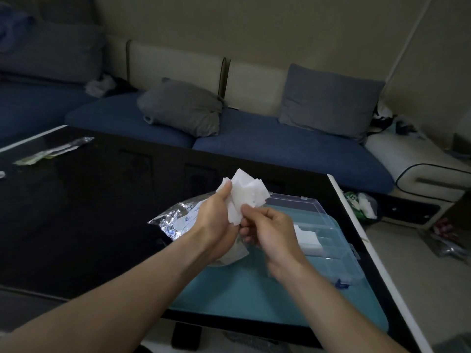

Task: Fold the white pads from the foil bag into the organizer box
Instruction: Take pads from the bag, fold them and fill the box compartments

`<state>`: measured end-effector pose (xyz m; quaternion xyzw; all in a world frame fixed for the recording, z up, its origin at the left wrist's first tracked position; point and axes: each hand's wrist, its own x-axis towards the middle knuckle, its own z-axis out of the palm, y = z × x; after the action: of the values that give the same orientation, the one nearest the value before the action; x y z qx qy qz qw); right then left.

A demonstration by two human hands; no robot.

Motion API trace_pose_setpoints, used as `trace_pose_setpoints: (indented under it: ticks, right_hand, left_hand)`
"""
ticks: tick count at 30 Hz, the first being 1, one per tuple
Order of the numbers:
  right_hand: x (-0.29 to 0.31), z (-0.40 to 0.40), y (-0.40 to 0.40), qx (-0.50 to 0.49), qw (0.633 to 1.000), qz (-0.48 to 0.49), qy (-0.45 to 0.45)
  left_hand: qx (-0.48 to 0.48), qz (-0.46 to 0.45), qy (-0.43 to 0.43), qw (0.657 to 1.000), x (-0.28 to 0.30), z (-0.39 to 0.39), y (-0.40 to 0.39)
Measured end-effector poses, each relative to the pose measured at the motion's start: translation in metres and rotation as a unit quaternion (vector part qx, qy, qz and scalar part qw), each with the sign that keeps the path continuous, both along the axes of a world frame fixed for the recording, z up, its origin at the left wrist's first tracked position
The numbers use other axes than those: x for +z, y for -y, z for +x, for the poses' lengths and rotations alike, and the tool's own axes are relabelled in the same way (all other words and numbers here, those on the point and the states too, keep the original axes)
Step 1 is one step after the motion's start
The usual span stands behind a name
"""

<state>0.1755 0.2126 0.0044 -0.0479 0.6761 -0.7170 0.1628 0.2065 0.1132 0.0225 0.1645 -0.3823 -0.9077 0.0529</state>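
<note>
A fanned bunch of white pads (246,193) is held up above the table. My left hand (216,220) grips the bunch from the left, thumb up against it. My right hand (270,230) pinches the lower edge of the pads from the right. Under my left hand lies the crumpled silver foil bag (173,217) with blue print. To the right sits the clear plastic organizer box (328,235), its lid open at the back. White pads (309,239) lie in one compartment, partly hidden by my right hand.
The box and bag rest on a teal mat (242,296) on a glossy black table (89,212). A plastic wrapper (53,150) lies at the table's far left. A blue sofa with grey cushions (183,109) stands behind. Bags clutter the floor at right.
</note>
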Motion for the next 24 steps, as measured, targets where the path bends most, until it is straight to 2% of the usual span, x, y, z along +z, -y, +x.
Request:
trace_pose_setpoints:
  ticks: [2, 4, 7, 9, 11, 14, 17, 21, 24]
  right_hand:
    - [0.000, 0.002, 0.002, 0.012, 0.999, 0.025, -0.019]
    - [0.004, 0.003, 0.000, 0.026, 0.997, 0.054, -0.041]
    - [0.010, -0.005, -0.009, 0.041, 0.987, 0.131, -0.087]
    - [0.014, -0.015, -0.019, -0.005, 0.979, 0.147, -0.138]
    - [0.016, -0.025, -0.030, -0.021, 0.984, 0.089, -0.153]
    - [0.013, -0.032, -0.045, 0.075, 0.978, 0.058, -0.186]
    - [0.006, -0.036, -0.051, 0.118, 0.968, 0.076, -0.210]
    - [0.003, -0.041, -0.057, 0.130, 0.966, 0.083, -0.206]
    - [0.005, -0.041, -0.060, 0.155, 0.931, 0.147, -0.295]
  left_hand:
    - [-0.017, -0.009, -0.023, 1.000, 0.000, 0.001, 0.000]
    - [-0.011, -0.057, -0.033, 0.998, 0.000, 0.002, -0.001]
    - [0.087, -0.122, -0.023, 0.988, -0.008, -0.004, 0.002]
    - [0.098, -0.147, -0.034, 0.984, -0.010, -0.004, 0.007]
    - [0.052, -0.176, -0.061, 0.981, -0.010, 0.002, 0.011]
    - [-0.050, -0.240, -0.094, 0.965, -0.013, 0.012, 0.015]
    - [-0.117, -0.294, -0.100, 0.943, -0.015, 0.014, 0.020]
    - [-0.137, -0.334, -0.083, 0.929, -0.017, 0.012, 0.024]
    - [-0.178, -0.387, -0.059, 0.903, -0.017, 0.013, 0.024]
